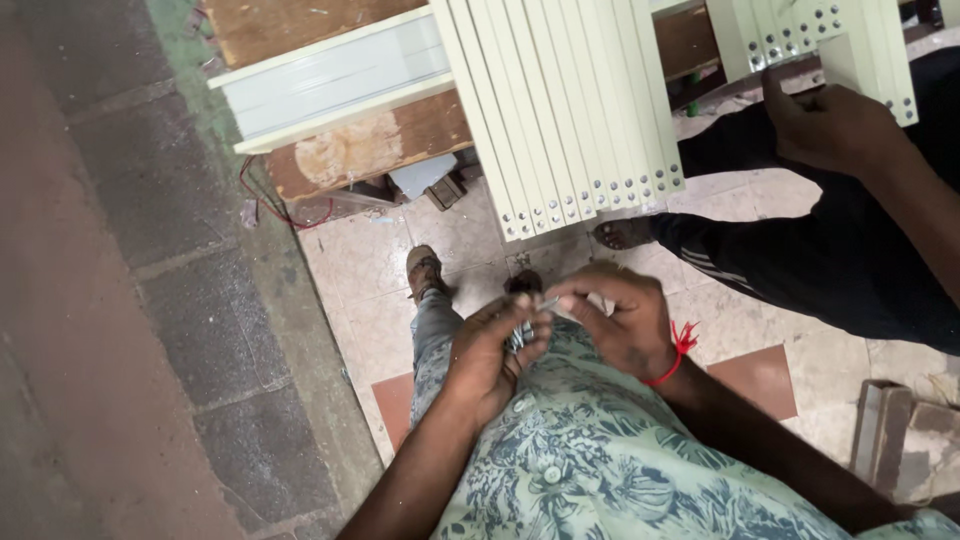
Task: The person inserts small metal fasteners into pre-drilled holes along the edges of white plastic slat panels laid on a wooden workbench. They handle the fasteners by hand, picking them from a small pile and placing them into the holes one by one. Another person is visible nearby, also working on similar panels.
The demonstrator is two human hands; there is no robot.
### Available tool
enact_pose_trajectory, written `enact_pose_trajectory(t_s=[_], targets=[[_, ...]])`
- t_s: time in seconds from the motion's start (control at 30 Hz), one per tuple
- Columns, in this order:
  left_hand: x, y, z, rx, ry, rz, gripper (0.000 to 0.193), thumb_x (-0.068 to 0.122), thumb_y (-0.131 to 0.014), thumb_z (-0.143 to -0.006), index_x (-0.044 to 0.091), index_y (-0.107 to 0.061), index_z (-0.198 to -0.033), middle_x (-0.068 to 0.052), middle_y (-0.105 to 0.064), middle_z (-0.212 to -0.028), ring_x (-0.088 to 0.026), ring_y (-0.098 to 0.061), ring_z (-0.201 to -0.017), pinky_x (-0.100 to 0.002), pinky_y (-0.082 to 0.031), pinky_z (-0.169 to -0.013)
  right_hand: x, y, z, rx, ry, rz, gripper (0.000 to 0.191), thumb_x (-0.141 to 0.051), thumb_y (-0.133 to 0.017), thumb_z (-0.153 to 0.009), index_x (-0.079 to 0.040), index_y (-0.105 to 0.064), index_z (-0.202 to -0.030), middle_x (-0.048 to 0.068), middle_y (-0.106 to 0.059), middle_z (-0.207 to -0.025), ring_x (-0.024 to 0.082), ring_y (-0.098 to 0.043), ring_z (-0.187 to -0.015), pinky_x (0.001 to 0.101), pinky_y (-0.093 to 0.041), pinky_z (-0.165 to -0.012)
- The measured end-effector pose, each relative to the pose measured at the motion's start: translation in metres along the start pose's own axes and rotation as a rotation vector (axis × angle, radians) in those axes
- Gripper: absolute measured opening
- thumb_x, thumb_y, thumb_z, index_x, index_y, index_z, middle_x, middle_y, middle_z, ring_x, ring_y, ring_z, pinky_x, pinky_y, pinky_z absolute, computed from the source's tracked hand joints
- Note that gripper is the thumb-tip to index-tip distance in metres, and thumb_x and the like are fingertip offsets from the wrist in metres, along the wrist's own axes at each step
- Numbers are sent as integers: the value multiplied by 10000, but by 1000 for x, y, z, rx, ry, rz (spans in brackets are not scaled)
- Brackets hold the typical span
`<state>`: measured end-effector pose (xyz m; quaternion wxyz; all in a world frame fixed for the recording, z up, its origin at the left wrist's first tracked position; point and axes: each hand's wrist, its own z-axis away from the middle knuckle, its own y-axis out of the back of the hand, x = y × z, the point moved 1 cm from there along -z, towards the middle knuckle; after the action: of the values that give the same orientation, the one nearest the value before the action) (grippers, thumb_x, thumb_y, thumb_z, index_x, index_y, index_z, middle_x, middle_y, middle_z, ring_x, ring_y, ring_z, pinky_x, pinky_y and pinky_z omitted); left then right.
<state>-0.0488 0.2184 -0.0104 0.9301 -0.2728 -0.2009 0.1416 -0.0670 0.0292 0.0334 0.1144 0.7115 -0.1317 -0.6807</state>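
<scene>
My left hand (490,355) is cupped in front of my patterned shirt and holds a small bunch of metal screws (520,335). My right hand (620,320), with a red thread at the wrist, pinches one screw (548,303) at its fingertips, just above the bunch. Both hands nearly touch. Ahead of them stands a stack of cream-coloured metal channels (560,110) with screw holes along their lower ends.
Another person's hand (830,125) rests on a second cream channel piece (860,40) at the upper right; their dark-trousered leg and sandalled foot (625,232) stand on the tiled floor. A wooden bench (350,150) with a white panel sits behind. Rough paving lies left. Wood scraps (890,430) lie lower right.
</scene>
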Motion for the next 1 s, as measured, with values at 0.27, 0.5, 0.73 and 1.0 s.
enact_pose_trajectory(t_s=[0.27, 0.5, 0.73, 1.0], targets=[[37, 2, 5, 81, -128, 189, 399, 237, -434, -1040, -63, -620, -1225, -211, -730, -1152, -279, -718, -1017, -380, -605, -911, 20, -23, -54, 194, 112, 231, 100, 6, -732, -904, -29, -754, -995, 104, -754, -961, 241, -728, -884, 349, -565, -812], [53, 13, 1, 27, -182, 211, 426, 281, -457, -1046, -63, -612, -1243, -221, -712, -1169, -294, -699, -1026, -383, -595, -906, 27, -33, -78, 165, 329, 539, 129, 22, -720, -839, -40, -757, -946, 87, -731, -1014, 288, -680, -950, 392, -550, -842], [51, 21, -6, 0, -191, 243, 441, 280, -444, -1048, -72, -619, -1250, -222, -700, -1187, -276, -696, -1049, -370, -594, -928, 25, -37, -81, 158, 393, 641, 134, 30, -761, -793, -46, -754, -904, 66, -704, -988, 264, -637, -947, 384, -528, -824], [48, 18, -3, 10, -202, 240, 433, 272, -436, -1057, -73, -619, -1245, -225, -701, -1178, -274, -693, -1040, -364, -594, -922, 31, -35, -83, 167, 367, 576, 145, 42, -778, -795, -56, -766, -901, 46, -695, -975, 257, -621, -955, 376, -523, -835]])
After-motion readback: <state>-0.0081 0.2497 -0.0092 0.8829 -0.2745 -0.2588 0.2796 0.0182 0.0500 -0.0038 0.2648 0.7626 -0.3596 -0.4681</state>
